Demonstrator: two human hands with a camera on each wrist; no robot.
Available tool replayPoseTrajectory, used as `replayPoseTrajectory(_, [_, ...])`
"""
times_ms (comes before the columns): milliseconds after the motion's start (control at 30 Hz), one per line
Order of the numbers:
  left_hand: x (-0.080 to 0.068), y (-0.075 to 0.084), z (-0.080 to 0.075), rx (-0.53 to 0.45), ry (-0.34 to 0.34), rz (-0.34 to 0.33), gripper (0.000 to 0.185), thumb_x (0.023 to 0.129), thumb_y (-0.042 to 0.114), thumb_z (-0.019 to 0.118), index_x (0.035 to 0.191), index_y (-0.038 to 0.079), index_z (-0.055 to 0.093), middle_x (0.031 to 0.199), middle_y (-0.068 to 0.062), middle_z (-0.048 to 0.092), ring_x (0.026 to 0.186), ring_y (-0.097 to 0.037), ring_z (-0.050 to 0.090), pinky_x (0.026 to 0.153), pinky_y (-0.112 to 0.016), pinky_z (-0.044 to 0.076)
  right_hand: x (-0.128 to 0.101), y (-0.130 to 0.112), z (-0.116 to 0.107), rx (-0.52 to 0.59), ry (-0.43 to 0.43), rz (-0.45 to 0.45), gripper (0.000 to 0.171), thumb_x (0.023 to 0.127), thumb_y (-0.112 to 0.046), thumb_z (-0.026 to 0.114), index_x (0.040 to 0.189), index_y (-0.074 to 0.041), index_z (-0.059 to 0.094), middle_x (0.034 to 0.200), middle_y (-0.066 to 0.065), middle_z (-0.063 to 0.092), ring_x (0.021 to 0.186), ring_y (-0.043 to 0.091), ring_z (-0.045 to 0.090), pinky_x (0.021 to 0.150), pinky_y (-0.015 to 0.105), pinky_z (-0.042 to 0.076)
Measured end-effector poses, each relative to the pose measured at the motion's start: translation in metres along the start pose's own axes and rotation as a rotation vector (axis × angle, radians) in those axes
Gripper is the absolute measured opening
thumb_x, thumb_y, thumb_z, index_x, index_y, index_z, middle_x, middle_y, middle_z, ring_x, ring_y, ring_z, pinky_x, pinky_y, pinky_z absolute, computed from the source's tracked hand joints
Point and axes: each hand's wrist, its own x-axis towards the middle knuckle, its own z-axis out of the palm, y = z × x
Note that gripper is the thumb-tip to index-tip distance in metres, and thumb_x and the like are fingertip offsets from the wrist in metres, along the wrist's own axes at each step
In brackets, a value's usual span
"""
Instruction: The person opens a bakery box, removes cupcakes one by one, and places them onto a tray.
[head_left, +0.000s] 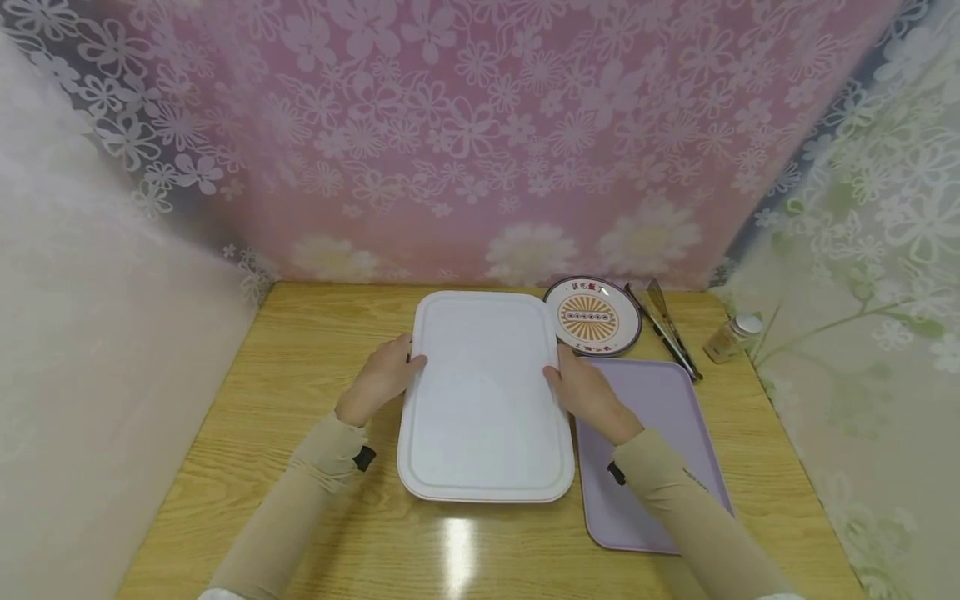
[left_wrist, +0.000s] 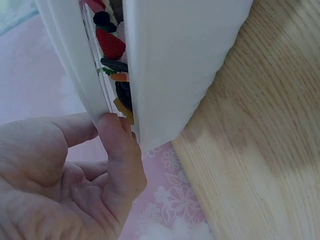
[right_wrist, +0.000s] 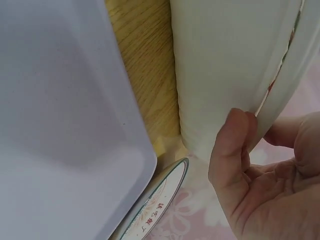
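A white rectangular lid [head_left: 487, 392] covers a white box [left_wrist: 175, 60] in the middle of the table. My left hand [head_left: 381, 375] pinches the lid's left edge between thumb and fingers. Across from it, my right hand [head_left: 591, 393] pinches the right edge the same way. On the left side the lid stands a little off the rim; through that gap show a red strawberry [left_wrist: 110, 44] and other small dark, orange and yellow pieces. A much thinner slit with bits of red and green runs along the right side. Most of the contents are hidden.
A lilac tray [head_left: 637, 492] lies right of the box, under my right forearm. Behind it are a round patterned plate [head_left: 626, 321], tongs [head_left: 666, 333] and a small jar [head_left: 731, 337] with a silvery cap. Floral curtains [head_left: 480, 167] surround the wooden table [head_left: 300, 350].
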Motion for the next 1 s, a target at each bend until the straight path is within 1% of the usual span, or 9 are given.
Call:
replayPoseTrajectory(133, [-0.001, 0.002, -0.002, -0.033, -0.010, -0.003, 0.047, 0.103, 0.032, 0.048, 0.142, 0.007, 0.040, 0.104, -0.012, 0.061, 0.073, -0.021, 0.063, 0.057, -0.028, 0.054, -0.001, -0.001, -0.004, 0.036, 0.001, -0.007, 0.064, 0.104, -0.031, 0.043, 0.151, 0.005, 0.020, 0.145, 0.032, 0.043, 0.128, 0.043, 0.051, 0.104, 0.054, 0.045])
replayPoseTrajectory(233, [0.000, 0.003, -0.004, -0.031, -0.015, -0.009, 0.045, 0.103, 0.033, 0.047, 0.141, 0.008, 0.040, 0.103, -0.012, 0.060, 0.074, -0.021, 0.062, 0.057, -0.029, 0.054, 0.000, -0.002, -0.007, 0.058, 0.005, -0.010, 0.065, 0.103, -0.030, 0.044, 0.152, 0.006, 0.019, 0.147, 0.032, 0.041, 0.130, 0.043, 0.049, 0.106, 0.054, 0.044])
replayPoseTrajectory(367, [0.001, 0.004, -0.007, -0.005, -0.005, 0.002, 0.048, 0.103, 0.033, 0.047, 0.143, 0.007, 0.038, 0.108, -0.014, 0.060, 0.077, -0.021, 0.063, 0.057, -0.028, 0.054, 0.002, -0.006, -0.014, 0.090, 0.022, -0.041, 0.064, 0.103, -0.026, 0.045, 0.149, 0.010, 0.021, 0.145, 0.034, 0.041, 0.132, 0.044, 0.047, 0.107, 0.054, 0.042])
replayPoseTrajectory(467, [0.001, 0.006, -0.013, 0.006, -0.010, 0.008, 0.053, 0.103, 0.033, 0.048, 0.146, 0.006, 0.035, 0.114, -0.016, 0.060, 0.083, -0.022, 0.065, 0.059, -0.030, 0.057, 0.005, -0.010, -0.019, 0.110, 0.033, -0.067, 0.059, 0.102, -0.023, 0.048, 0.146, 0.011, 0.028, 0.142, 0.034, 0.044, 0.130, 0.043, 0.048, 0.107, 0.054, 0.043])
replayPoseTrajectory(600, [-0.001, 0.010, -0.022, -0.048, -0.044, -0.004, 0.055, 0.102, 0.031, 0.049, 0.148, 0.007, 0.031, 0.120, -0.017, 0.059, 0.092, -0.025, 0.066, 0.068, -0.037, 0.060, 0.007, -0.015, -0.023, 0.127, 0.035, -0.093, 0.060, 0.102, -0.019, 0.049, 0.148, 0.010, 0.026, 0.146, 0.032, 0.041, 0.135, 0.042, 0.044, 0.112, 0.053, 0.038])
replayPoseTrajectory(667, [-0.003, 0.013, -0.027, -0.062, -0.050, -0.006, 0.053, 0.102, 0.030, 0.049, 0.147, 0.007, 0.031, 0.119, -0.016, 0.058, 0.091, -0.024, 0.066, 0.069, -0.038, 0.061, 0.007, -0.017, -0.024, 0.135, 0.032, -0.103, 0.063, 0.102, -0.018, 0.049, 0.151, 0.008, 0.019, 0.153, 0.030, 0.032, 0.141, 0.041, 0.036, 0.116, 0.052, 0.033])
replayPoseTrajectory(767, [-0.005, 0.017, -0.036, -0.033, -0.042, 0.001, 0.048, 0.102, 0.029, 0.048, 0.143, 0.006, 0.035, 0.112, -0.015, 0.059, 0.080, -0.022, 0.065, 0.065, -0.035, 0.059, 0.007, -0.022, -0.026, 0.153, 0.038, -0.123, 0.067, 0.101, -0.017, 0.050, 0.154, 0.004, 0.013, 0.159, 0.026, 0.022, 0.146, 0.039, 0.028, 0.119, 0.052, 0.027])
replayPoseTrajectory(900, [-0.005, 0.019, -0.047, 0.029, -0.025, 0.016, 0.043, 0.102, 0.029, 0.048, 0.137, 0.005, 0.039, 0.106, -0.015, 0.060, 0.069, -0.023, 0.062, 0.059, -0.029, 0.054, 0.007, -0.029, -0.029, 0.150, 0.063, -0.160, 0.069, 0.099, -0.016, 0.054, 0.155, -0.001, 0.016, 0.159, 0.023, 0.024, 0.146, 0.038, 0.029, 0.119, 0.052, 0.028])
replayPoseTrajectory(1000, [-0.006, 0.020, -0.054, 0.037, -0.020, 0.017, 0.047, 0.103, 0.030, 0.047, 0.142, 0.007, 0.035, 0.112, -0.015, 0.059, 0.077, -0.025, 0.064, 0.060, -0.029, 0.055, 0.008, -0.034, -0.031, 0.127, 0.070, -0.179, 0.067, 0.098, -0.017, 0.055, 0.154, -0.003, 0.021, 0.157, 0.022, 0.030, 0.144, 0.037, 0.033, 0.118, 0.052, 0.029])
